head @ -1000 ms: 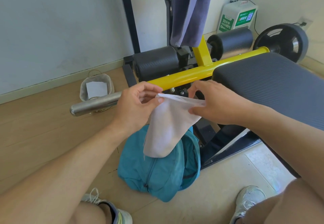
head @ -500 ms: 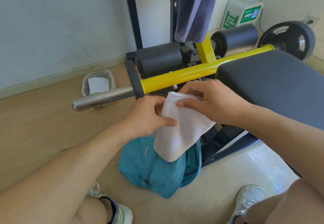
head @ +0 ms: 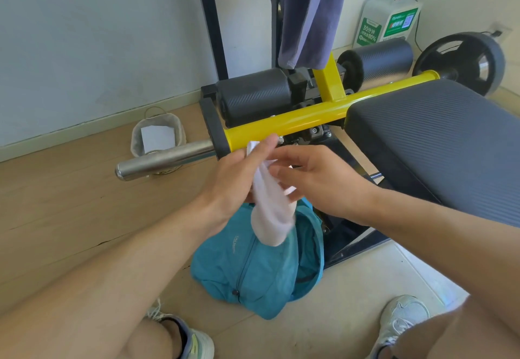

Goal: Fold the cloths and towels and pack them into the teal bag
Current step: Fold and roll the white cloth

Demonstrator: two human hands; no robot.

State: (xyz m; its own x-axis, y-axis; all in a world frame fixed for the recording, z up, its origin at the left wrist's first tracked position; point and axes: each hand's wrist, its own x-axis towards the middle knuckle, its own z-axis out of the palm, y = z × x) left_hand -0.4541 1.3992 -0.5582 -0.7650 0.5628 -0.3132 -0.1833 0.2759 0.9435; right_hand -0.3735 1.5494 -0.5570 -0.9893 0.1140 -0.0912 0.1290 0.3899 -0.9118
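White cloth [head: 270, 212], folded narrow, hangs above the teal bag [head: 253, 268] on the floor. Left hand [head: 236, 178] pinches its top; right hand [head: 312, 175], fingers straight, touches it at 3 o'clock.

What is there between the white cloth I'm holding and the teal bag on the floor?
Nothing visible. The white cloth hangs from the left hand directly above the teal bag; the right hand is beside the cloth, not under it.
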